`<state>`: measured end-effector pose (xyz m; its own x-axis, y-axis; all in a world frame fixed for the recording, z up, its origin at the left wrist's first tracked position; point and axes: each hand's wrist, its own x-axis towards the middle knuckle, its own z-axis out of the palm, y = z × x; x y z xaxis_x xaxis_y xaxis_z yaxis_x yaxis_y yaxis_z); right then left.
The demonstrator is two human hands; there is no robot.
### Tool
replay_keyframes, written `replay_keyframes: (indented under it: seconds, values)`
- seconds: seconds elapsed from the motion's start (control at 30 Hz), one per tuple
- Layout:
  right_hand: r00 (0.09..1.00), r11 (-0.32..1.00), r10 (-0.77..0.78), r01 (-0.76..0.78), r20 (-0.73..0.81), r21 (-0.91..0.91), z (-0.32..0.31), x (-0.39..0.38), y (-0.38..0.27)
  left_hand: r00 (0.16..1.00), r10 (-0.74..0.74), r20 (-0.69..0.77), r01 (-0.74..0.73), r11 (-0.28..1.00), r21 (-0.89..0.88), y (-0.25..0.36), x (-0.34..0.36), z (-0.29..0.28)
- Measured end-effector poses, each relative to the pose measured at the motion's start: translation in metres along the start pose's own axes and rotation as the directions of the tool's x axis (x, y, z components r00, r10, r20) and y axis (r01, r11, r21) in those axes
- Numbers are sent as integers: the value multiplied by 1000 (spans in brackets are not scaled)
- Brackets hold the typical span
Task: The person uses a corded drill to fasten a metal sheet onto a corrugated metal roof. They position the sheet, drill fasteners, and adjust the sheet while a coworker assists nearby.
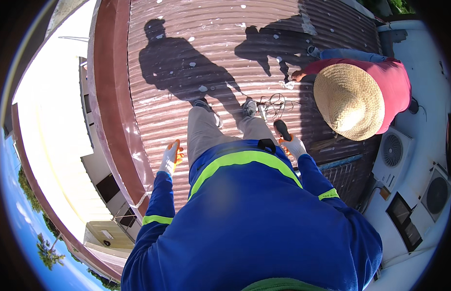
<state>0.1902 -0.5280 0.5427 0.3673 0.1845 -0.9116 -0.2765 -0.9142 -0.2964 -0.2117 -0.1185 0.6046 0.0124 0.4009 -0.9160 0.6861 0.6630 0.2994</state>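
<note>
My left hand (171, 157), in a white work glove with orange fingers, hangs beside my left thigh with its fingers apart and nothing in it. At my right hip my gloved right hand (294, 146) is closed around a tool with a thick black handle (282, 129); its other end is hidden, so its kind does not show. Just beyond it, by my right shoe (250, 107), a tangled cord (277, 105) lies on the ribbed metal roof (186, 57).
At the right a person in a straw hat (349, 101) and red shirt bends low, one hand (298, 75) near a white scrap (287, 85) on the roof. A brown ridge (113, 97) borders the left side. Air-conditioner units (392, 151) line the white wall at right.
</note>
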Motion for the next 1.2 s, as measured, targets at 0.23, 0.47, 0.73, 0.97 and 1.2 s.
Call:
replay_keyframes:
  seconds: [0.23,0.47,0.73,0.97,1.2]
  values:
    - [995,993,97,-94,-40,70,14,-20,2,994,-112,4,110,984,139,-31,-5,0]
    - [980,983,183,-183,-77,14,39,-48,7,963,102,250,-29,960,-279,34,50,-41]
    - [985,977,64,-94,-158,-189,86,-51,34,970,41,239,27,961,-276,48,62,-52]
    - [966,977,48,-98,-252,-190,133,-38,44,990,20,141,-14,999,-42,19,87,-91]
    - [971,985,38,-77,-236,-156,146,-43,67,983,95,159,-84,994,-75,43,64,-104]
